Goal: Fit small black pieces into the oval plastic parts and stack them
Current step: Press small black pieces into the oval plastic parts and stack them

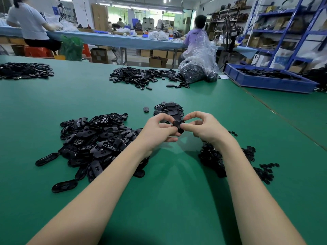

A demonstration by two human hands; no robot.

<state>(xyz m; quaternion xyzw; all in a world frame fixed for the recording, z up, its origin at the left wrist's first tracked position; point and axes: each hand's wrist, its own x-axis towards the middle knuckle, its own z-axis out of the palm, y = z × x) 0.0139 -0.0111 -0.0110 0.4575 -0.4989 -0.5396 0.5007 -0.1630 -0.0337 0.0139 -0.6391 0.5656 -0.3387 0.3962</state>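
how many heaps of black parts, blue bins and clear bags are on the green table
heaps of black parts: 5
blue bins: 1
clear plastic bags: 1
total: 7

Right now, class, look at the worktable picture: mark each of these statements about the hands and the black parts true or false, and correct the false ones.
1. Both hands hold one black part between them. True.
2. The left hand lies flat on the table. False: it is raised, fingers curled on the part.
3. A big pile of oval parts lies left of the hands. True.
4. The blue bin sits at the table's far left. False: far right.
5. The right hand pinches the part. True.
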